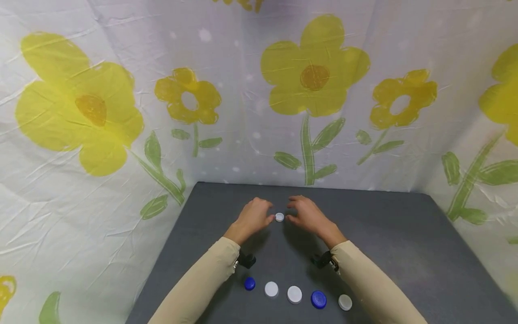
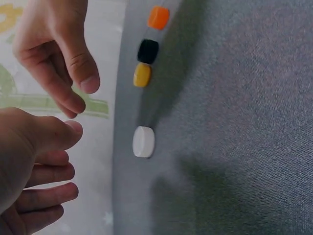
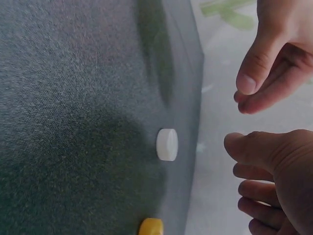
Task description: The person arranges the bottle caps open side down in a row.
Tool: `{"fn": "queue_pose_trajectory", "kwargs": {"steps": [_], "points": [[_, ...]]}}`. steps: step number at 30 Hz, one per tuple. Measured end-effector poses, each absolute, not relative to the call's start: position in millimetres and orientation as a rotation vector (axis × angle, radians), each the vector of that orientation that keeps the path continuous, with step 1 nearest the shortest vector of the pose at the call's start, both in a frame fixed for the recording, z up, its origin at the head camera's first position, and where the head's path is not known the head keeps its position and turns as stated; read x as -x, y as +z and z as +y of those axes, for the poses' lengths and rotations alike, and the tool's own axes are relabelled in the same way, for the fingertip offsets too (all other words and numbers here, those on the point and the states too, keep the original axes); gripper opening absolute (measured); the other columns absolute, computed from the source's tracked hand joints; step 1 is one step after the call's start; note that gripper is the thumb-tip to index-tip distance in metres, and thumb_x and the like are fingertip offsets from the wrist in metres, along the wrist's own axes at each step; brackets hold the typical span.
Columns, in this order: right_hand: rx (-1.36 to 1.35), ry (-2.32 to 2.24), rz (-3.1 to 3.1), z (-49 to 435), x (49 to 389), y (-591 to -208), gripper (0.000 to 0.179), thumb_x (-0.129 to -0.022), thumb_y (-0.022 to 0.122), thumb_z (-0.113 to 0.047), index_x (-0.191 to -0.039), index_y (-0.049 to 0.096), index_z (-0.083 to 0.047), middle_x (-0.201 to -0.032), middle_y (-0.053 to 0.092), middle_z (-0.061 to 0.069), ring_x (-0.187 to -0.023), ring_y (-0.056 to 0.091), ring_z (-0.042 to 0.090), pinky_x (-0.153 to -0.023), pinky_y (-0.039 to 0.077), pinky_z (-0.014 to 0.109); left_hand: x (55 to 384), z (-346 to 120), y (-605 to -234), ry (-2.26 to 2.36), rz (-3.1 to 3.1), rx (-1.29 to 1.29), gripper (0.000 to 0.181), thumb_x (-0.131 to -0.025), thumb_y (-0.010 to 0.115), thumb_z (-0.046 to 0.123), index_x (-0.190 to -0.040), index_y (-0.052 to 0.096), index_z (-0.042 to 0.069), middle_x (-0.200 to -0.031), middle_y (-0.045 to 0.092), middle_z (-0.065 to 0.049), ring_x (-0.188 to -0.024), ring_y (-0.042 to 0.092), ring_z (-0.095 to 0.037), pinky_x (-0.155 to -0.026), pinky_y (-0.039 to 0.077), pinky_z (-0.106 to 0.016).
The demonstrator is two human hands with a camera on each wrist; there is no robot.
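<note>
Both hands are held apart over the far part of the dark table, fingers loosely bent with nothing in them. A white round cap (image 1: 279, 217) shows between my left hand (image 1: 254, 215) and my right hand (image 1: 308, 215) in the head view. The wrist views show the white cap (image 2: 144, 142) lying on the table with the hands raised off it. Beyond it in the left wrist view lie small yellow (image 2: 142, 75), black (image 2: 148, 51) and orange (image 2: 158, 17) pieces. My right hand hides these from the head camera.
Near the front edge is a row of caps: a small blue cap (image 1: 249, 283), two white caps (image 1: 271, 289), a larger blue cap (image 1: 318, 299) and an off-white cap (image 1: 345, 302). A flower-printed curtain (image 1: 243, 148) surrounds the dark table (image 1: 388, 252) at the back and sides.
</note>
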State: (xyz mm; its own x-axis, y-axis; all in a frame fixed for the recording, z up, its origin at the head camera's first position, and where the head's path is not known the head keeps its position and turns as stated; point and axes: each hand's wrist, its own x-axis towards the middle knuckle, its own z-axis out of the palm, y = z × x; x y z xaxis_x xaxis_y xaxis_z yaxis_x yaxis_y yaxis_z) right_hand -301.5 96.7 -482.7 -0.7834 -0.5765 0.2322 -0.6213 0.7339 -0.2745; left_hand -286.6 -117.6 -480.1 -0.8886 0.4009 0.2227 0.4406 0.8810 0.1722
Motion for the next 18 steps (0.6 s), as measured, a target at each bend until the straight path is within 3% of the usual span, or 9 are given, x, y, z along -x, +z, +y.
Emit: {"fn": "queue_pose_trajectory", "kwargs": {"steps": [13,18], "points": [[-0.957,0.52,-2.89,82.9,326.7,-510.4,0.03,-0.088,0.078,-0.017,-0.113,0.074,0.0,-0.134,0.061,0.024,-0.125,0.058,0.041,-0.101,0.049,0.054,312.3,-108.3,-518.7,-0.352,-2.957,0.606,0.032,-0.088,0.077,0.027,-0.113,0.075,0.008,-0.108,0.075,-0.009,-0.098,0.071,-0.028,-0.082,0.058,-0.044],[-0.947,0.512,-2.884,78.0,330.9,-520.9,0.019,-0.086,0.079,-0.016,-0.098,0.076,-0.002,-0.127,0.065,0.023,-0.117,0.062,0.041,-0.097,0.051,0.053,318.6,-105.1,-530.4,-0.334,-2.989,0.584,0.023,-0.087,0.077,0.025,-0.105,0.076,0.01,-0.099,0.074,-0.008,-0.093,0.071,-0.028,-0.077,0.057,-0.045]]}}
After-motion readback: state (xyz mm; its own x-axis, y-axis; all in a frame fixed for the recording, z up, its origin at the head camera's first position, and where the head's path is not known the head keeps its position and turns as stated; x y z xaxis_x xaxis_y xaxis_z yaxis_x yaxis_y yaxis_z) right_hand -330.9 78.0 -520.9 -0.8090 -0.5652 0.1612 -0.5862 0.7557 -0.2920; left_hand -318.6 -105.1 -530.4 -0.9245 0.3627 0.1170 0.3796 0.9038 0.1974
